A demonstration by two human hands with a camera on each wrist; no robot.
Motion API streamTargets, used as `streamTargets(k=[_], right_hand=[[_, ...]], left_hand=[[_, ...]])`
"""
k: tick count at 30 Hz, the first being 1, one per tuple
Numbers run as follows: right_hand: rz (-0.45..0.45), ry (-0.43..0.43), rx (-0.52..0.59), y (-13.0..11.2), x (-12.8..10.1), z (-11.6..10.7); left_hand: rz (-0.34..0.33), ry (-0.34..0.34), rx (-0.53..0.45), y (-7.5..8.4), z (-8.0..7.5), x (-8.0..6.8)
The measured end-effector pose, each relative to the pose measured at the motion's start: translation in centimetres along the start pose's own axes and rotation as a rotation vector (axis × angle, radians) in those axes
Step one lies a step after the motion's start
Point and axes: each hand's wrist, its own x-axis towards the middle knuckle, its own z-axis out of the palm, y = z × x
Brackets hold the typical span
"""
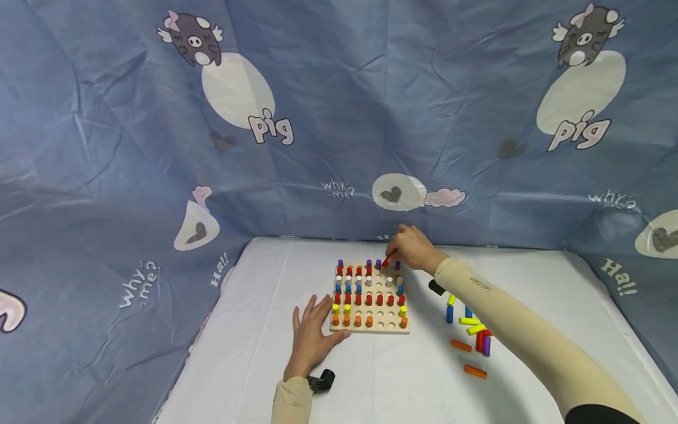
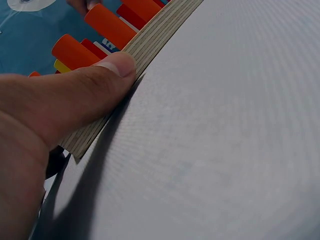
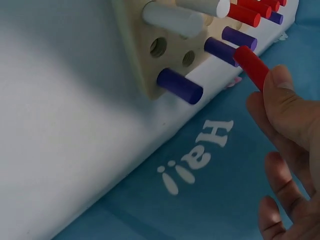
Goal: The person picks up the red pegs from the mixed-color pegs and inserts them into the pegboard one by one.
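Observation:
A wooden pegboard [image 1: 373, 331] with rows of coloured pegs lies on the table. My right hand [image 1: 415, 247] pinches a red peg [image 3: 251, 67] between thumb and fingertips, tilted above the board's far right part. In the right wrist view the peg's free end is close to a purple peg [image 3: 221, 51]; whether they touch I cannot tell. Spread around the board's near left corner is my left hand [image 1: 312, 341], fingers straight along the left side. Its thumb [image 2: 107, 75] presses the front edge, close to orange pegs [image 2: 75, 51].
To the right, partly behind the right forearm, loose pegs lie scattered: orange [image 1: 475, 371], blue [image 1: 449, 314], yellow [image 1: 468, 321], purple [image 1: 487, 346] and red [image 1: 479, 341]. A blue patterned cloth [image 1: 328, 147] hangs behind the white table [image 1: 296, 265].

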Motion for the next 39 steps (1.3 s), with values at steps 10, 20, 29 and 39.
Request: streamTargets(k=[10,20,29,39], right_hand=[[-0.045,-0.036,0.016,-1.0,0.5,1.4],[-0.022,-0.069,-0.031,-1.0,0.4,2.7],[-0.055,-0.036,-0.054,-0.9,0.9,3.1],[-0.068,-0.045,-0.042,-1.2,1.3,4.2]], left_hand=[[0.001,0.005,-0.021,0.0,-0.1,-0.1],[0.001,-0.003,-0.026,0.1,-0.1,0.2],[0.001,-0.001,-0.018,0.1,-0.1,0.3],[-0.007,-0.008,-0.020,-0.1,0.1,0.1]])
